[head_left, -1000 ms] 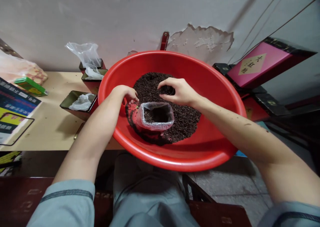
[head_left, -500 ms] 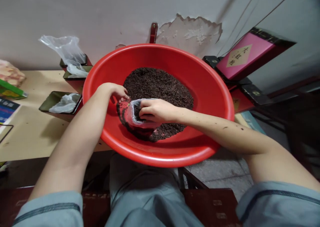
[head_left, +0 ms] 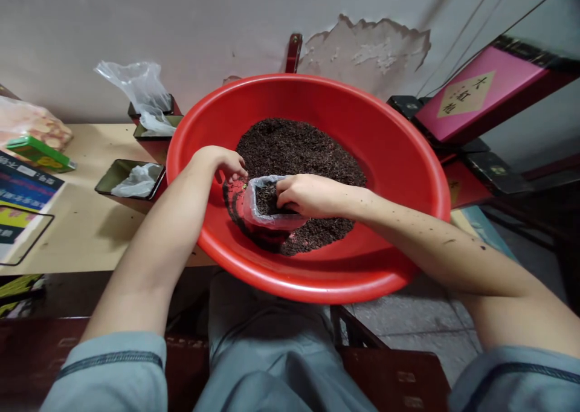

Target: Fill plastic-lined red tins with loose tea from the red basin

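Inside a large red plastic basin (head_left: 399,134) lies a wide heap of dark loose tea leaves (head_left: 299,143). A squarish container with a clear plastic bag liner (head_left: 252,212) sits at the heap's near side, holding tea leaves (head_left: 266,199). My right hand (head_left: 306,194) is at the container's right side, its curled fingers dipping into the opening; what they grip, if anything, is hidden. Just left of the container, my left hand (head_left: 230,164) hangs loosely with bent fingers apart and holds nothing that I can see. Whether it touches the container is unclear.
Left on the wooden table (head_left: 86,234) stand open tins with plastic liners (head_left: 136,179), a green box (head_left: 40,153) and a printed sheet (head_left: 27,200). A pink tin (head_left: 484,95) leans over dark-lidded tins at right. The wall (head_left: 217,25) is close behind.
The view has shifted, so the scene sits further right. My right hand has drawn back toward the container's right side, showing more tea inside. My left hand stays beside it.
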Demonstrator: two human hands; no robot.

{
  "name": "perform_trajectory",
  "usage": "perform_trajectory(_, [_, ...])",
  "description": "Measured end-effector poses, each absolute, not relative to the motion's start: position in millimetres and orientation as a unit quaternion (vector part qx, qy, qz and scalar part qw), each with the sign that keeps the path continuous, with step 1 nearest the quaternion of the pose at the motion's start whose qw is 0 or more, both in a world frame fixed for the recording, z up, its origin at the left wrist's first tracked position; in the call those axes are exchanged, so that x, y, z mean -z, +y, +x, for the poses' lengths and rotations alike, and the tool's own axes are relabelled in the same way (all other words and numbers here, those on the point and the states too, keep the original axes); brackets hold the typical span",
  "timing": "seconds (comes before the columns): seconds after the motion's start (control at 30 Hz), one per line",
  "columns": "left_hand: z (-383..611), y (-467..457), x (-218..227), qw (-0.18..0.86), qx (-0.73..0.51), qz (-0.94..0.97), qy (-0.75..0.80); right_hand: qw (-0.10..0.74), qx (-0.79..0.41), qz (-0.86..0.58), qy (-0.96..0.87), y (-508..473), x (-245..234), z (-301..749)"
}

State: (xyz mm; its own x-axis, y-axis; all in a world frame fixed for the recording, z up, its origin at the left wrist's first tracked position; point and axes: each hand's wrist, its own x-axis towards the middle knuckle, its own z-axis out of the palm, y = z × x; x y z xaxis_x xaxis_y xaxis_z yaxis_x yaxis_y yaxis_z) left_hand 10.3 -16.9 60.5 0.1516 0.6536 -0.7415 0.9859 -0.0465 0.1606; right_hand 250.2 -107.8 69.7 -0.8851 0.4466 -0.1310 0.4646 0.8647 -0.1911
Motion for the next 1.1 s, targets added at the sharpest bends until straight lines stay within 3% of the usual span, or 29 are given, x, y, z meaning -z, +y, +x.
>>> perform_trajectory(0.2, [13.2, -19.8, -62.5, 0.353, 0.244, 0.664, 0.612, -0.07, 0.061, 0.2, 0.975, -108.2, -54.6, 242.5])
perform_trajectory(0.5, [12.1, -18.7, -61.3, 0.345, 0.248, 0.677, 0.601, -0.071, 0.151, 0.152, 0.974, -97.7, -57.8, 252.8])
perform_trajectory(0.6, [13.9, -19.9, -62.7, 0.338, 0.258, 0.684, 0.592, -0.145, 0.158, 0.254, 0.943, -70.1, -62.4, 275.3])
perform_trajectory(0.67, [15.0, -20.8, -63.9, 0.339, 0.26, 0.687, 0.588, -0.198, 0.101, 0.39, 0.893, -44.9, -54.6, 294.6])
perform_trajectory(0.7, [15.3, -21.1, -64.2, 0.339, 0.26, 0.687, 0.588, -0.184, 0.074, 0.457, 0.867, -33.4, -46.9, 303.7])
perform_trajectory(0.77, [14.8, -20.8, -63.8, 0.339, 0.258, 0.687, 0.589, -0.075, 0.056, 0.577, 0.811, -17.5, -26.4, 317.5])
perform_trajectory(0.87, [12.2, -17.1, -60.2, 0.319, 0.25, 0.696, 0.592, 0.065, 0.073, 0.641, 0.762, -13.5, 3.9, 321.9])
perform_trajectory(1.1, [11.6, -12.4, -54.4, 0.293, 0.244, 0.725, 0.574, 0.018, -0.02, 0.611, 0.791, -23.6, 21.7, 299.6])
